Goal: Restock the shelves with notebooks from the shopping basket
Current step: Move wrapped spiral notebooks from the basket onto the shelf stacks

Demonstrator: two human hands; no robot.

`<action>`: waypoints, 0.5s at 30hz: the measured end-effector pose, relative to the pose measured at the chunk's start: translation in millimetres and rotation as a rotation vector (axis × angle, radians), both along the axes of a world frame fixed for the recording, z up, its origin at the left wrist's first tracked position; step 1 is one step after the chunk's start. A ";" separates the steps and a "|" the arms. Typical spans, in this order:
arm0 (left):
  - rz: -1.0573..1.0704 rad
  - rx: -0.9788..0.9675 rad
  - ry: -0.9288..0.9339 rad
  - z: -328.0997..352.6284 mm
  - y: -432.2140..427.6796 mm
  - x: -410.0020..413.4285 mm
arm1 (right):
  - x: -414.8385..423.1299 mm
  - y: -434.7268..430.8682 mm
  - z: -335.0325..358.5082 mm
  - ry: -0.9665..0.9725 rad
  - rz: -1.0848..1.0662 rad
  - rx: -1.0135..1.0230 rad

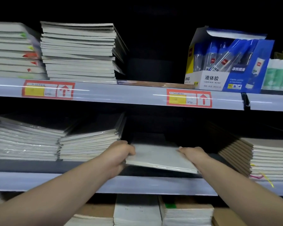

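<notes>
Across the whole view, the upper shelf (113, 93) and the middle shelf (39, 181) are stretching from left to right with pale front rails. Tall notebook stacks (78, 51) are sitting on the upper shelf at the left, and a blue box of liquid glue (219, 79) is standing on it at the right. Plastic-wrapped stacks (88, 144) are lying on the left part of the middle shelf, while a brown-edged stack (260, 159) is resting at its right end. Between those two groups, a thin wrapped notebook pack (158, 157) is hanging tilted over the middle shelf, its left side higher than its right. The left hand (119, 154) is grasping the pack's left edge, its fingers curled around that edge. The right hand (193, 154) is clasping the right edge, fingers lying on the top face. Red-bordered price labels (47, 89) with arrows are sitting on the upper rail.
</notes>
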State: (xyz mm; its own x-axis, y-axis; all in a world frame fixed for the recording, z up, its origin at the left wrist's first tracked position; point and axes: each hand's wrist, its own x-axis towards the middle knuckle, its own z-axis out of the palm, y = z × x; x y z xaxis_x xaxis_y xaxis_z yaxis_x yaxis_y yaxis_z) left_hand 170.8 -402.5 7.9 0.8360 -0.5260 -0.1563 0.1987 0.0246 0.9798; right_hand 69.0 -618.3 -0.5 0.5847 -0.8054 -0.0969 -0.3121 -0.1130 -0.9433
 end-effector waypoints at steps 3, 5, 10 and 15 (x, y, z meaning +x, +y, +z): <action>0.012 -0.049 -0.020 -5.9 -5.0 5.5 | 6.1 -1.4 -0.5 -0.009 -0.038 -0.020; -0.023 -0.027 -0.075 -14.5 -2.0 9.2 | 9.1 2.4 -2.8 -0.011 -0.016 0.009; -0.091 0.234 -0.307 -13.2 -0.5 4.9 | 12.0 4.2 -9.0 -0.044 0.027 0.042; -0.272 0.459 -0.727 -9.2 -1.0 -2.0 | 8.1 4.7 -10.2 -0.048 0.090 0.034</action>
State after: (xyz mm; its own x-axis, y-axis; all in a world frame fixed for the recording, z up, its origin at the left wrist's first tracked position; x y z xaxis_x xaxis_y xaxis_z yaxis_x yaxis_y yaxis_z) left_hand 168.8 -403.6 -1.3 0.6663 -0.7362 0.1186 -0.5317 -0.3575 0.7678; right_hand 77.1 -613.6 -10.6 0.6590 -0.7463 -0.0935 -0.2563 -0.1059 -0.9608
